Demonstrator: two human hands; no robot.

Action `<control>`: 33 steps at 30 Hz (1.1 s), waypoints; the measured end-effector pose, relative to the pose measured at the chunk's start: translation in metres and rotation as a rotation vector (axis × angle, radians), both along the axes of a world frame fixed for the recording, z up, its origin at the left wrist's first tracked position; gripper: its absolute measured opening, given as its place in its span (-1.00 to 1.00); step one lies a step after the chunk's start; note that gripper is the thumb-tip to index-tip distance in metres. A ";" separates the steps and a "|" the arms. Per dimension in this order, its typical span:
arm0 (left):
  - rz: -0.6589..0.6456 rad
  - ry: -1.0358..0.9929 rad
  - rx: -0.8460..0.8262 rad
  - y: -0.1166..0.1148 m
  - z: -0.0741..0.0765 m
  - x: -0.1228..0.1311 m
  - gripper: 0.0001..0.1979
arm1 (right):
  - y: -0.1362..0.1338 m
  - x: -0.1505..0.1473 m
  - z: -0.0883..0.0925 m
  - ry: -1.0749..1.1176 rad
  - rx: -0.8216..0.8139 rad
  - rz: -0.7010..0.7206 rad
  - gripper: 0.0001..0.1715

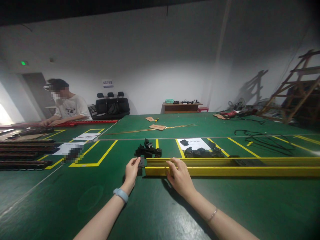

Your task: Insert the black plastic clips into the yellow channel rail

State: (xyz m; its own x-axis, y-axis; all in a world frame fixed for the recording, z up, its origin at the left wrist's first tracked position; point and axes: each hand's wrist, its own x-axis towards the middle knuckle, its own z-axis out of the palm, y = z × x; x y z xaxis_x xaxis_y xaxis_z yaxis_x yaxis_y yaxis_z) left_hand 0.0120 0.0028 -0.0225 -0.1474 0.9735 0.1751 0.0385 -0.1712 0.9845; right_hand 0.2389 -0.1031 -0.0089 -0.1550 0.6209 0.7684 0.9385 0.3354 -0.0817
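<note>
L hand (131,170): thumb & fingers pinched together on a small black block-shaped part (141,162), held at the L end of a long yellow straight rail w/ a channel along its top (225,171). Whether part touches rail end: cannot tell.

R hand (181,176): fingers apart & curved over the near wall of the rail, nr its L end; firmness of contact cannot be told.

Rail lies across the green-topped bench (155,213), roughly parallel to the bench's far edge, its R end out of view. A flat dark block (250,162) shows at the rail's channel, well R of the R hand.

Just beyond the rail's L end, twd the bench's far edge: loose heap of black angular parts (147,149). Further R, also behind rail: second heap of black parts (203,152), partly over a white printed paper sheet (197,143).

Twd bench L edge: bundle of long dark bars (27,150). Nr far edge: brown cardboard piece (157,127); red-bodied tool (228,114) nr far R corner, tangled black cable (265,141) nearer. Co-worker in white T-shirt (73,106) stands at far L, hands down nr dark items.
</note>
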 end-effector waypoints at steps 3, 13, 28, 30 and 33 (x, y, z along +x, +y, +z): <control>-0.025 0.028 -0.038 -0.001 0.005 0.000 -0.52 | 0.003 0.004 -0.004 -0.016 -0.033 -0.087 -0.49; -0.085 0.061 -0.092 -0.001 0.006 0.001 -0.55 | 0.005 0.004 -0.012 -0.036 -0.077 -0.148 -0.58; -0.111 0.045 -0.108 -0.003 0.005 0.000 -0.52 | 0.005 0.002 -0.012 -0.052 -0.089 -0.169 -0.59; -0.114 0.049 -0.109 -0.003 0.005 0.000 -0.51 | 0.005 0.002 -0.012 -0.053 -0.085 -0.164 -0.59; -0.129 0.051 -0.107 -0.004 0.006 0.000 -0.52 | 0.005 0.002 -0.013 -0.041 -0.075 -0.159 -0.59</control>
State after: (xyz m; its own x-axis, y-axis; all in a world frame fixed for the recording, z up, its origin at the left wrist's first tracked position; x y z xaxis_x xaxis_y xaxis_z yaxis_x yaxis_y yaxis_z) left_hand 0.0123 -0.0007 -0.0166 -0.0138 0.9972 0.0737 0.0731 -0.0725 0.9947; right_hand 0.2412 -0.0981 -0.0214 -0.0800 0.6956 0.7140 0.9824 0.1765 -0.0619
